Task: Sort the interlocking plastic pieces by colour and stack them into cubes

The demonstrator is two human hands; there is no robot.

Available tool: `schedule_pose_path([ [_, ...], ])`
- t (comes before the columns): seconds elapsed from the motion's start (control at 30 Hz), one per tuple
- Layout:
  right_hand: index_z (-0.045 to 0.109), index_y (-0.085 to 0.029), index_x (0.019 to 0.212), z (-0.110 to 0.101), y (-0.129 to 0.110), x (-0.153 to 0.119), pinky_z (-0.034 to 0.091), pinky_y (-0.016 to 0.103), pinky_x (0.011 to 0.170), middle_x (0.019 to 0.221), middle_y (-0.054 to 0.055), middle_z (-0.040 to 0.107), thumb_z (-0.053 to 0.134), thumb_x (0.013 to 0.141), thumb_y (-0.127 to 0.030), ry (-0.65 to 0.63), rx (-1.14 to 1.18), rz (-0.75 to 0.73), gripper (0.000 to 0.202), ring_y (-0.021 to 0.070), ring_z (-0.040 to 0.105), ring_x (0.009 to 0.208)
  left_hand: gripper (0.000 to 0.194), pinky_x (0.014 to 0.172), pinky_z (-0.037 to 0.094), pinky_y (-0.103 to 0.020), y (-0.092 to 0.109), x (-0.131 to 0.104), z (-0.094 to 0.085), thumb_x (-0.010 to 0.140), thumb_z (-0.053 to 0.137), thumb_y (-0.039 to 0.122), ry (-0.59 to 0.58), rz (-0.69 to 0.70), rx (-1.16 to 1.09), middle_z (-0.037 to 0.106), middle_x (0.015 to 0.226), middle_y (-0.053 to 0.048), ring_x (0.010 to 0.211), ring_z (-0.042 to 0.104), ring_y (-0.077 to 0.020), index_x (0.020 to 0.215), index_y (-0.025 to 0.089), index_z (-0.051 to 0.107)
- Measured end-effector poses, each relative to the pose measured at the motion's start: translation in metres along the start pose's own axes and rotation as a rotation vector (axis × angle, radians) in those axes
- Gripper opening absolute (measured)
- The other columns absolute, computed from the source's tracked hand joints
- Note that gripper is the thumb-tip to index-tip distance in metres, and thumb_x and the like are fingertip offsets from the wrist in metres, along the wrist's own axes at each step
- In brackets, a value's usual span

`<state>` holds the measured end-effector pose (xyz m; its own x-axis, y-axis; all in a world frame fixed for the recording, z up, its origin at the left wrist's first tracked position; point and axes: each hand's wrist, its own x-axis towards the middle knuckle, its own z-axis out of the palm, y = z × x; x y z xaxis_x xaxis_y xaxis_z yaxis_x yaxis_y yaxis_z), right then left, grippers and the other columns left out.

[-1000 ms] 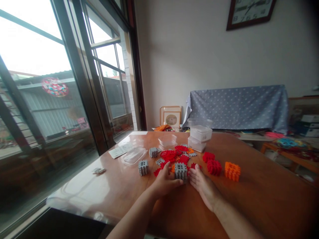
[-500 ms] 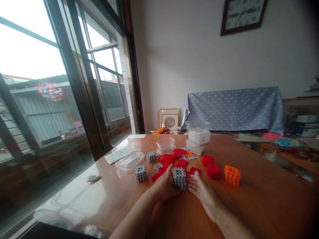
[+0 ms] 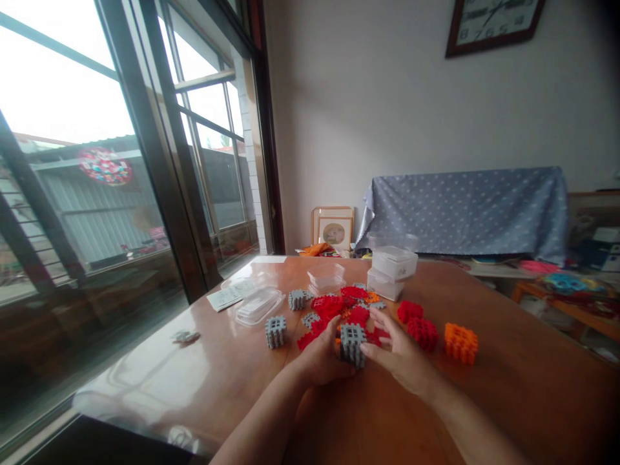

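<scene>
My left hand (image 3: 325, 358) is closed around a stack of grey interlocking plastic pieces (image 3: 353, 337), thumb on its left side and fingers beneath. The stack has a grid-like top with square holes. My right hand (image 3: 394, 349) is open at its right, fingers spread and pointing forward; the thumb tip is at the stack's right edge, and I cannot tell if it touches. Behind both hands lies a loose pile of red, grey and orange pieces (image 3: 334, 305). A second grey stack (image 3: 276, 331) stands to the left, and a third grey stack (image 3: 297, 299) farther back.
To the right are red stacks (image 3: 422, 332) and an orange stack (image 3: 461, 343). Clear plastic lids (image 3: 259, 305), a paper sheet (image 3: 225, 297) and a small packet (image 3: 185, 336) lie left. Lidded plastic boxes (image 3: 393, 261) stand at the back of the wooden table (image 3: 513, 387).
My right hand has lifted and turned, its fingers now spread and its thumb closer to the grey stack. My left hand keeps its hold. The whole view has shifted slightly.
</scene>
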<state>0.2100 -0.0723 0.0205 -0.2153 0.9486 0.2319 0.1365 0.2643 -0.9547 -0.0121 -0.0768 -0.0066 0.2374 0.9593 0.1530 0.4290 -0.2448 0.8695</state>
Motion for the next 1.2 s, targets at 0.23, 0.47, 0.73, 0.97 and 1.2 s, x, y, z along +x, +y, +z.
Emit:
schedule_pose_path([
  [0.23,0.047,-0.028,0.149,-0.009,-0.016,0.034,0.024,0.052,0.121,0.155,0.01,0.046,0.09,0.053,-0.031,-0.305,-0.265,-0.097,0.105,0.0358,0.037,0.145,0.114,0.092,0.05,-0.04,0.006,-0.011,0.002,0.06,0.083,0.022,0.027,0.027,-0.124,0.054,0.139,-0.016,0.101,0.063,-0.0267,0.158,0.022,0.025],
  [0.47,0.045,-0.029,0.151,-0.007,-0.012,0.051,0.028,0.049,0.119,0.157,0.009,0.045,0.093,0.047,-0.032,-0.448,-0.421,-0.122,0.115,0.0376,0.042,0.142,0.112,0.092,0.049,-0.039,0.001,-0.017,0.005,0.059,0.082,0.023,0.111,0.003,-0.17,0.058,0.136,-0.014,0.102,0.063,-0.0271,0.157,0.025,0.029],
  [0.73,0.028,-0.025,0.159,0.002,-0.021,0.055,0.03,0.049,0.118,0.16,0.015,0.038,0.086,0.056,-0.036,-0.571,-0.729,-0.112,0.119,0.0387,0.038,0.144,0.109,0.088,0.048,-0.036,-0.005,-0.016,0.007,0.064,0.078,0.028,0.086,0.015,0.114,0.064,0.131,-0.009,0.102,0.065,-0.0257,0.158,0.028,0.021],
  [0.97,0.02,-0.023,0.161,0.009,-0.03,0.057,0.031,0.048,0.118,0.161,0.016,0.035,0.08,0.062,-0.038,-0.63,-0.894,-0.111,0.116,0.0377,0.035,0.146,0.109,0.078,0.051,-0.032,-0.008,-0.014,0.006,0.068,0.075,0.032,0.045,0.016,0.159,0.062,0.134,-0.009,0.092,0.067,-0.0225,0.158,0.029,0.014],
  [1.2,0.025,-0.018,0.16,0.012,-0.025,0.059,0.035,0.042,0.116,0.158,0.016,0.04,0.076,0.062,-0.03,-0.633,-0.875,-0.153,0.111,0.0324,0.043,0.142,0.105,0.076,0.051,-0.031,-0.006,-0.014,0.004,0.072,0.073,0.033,0.03,0.034,0.138,0.065,0.129,-0.007,0.092,0.068,-0.0227,0.158,0.03,0.014],
])
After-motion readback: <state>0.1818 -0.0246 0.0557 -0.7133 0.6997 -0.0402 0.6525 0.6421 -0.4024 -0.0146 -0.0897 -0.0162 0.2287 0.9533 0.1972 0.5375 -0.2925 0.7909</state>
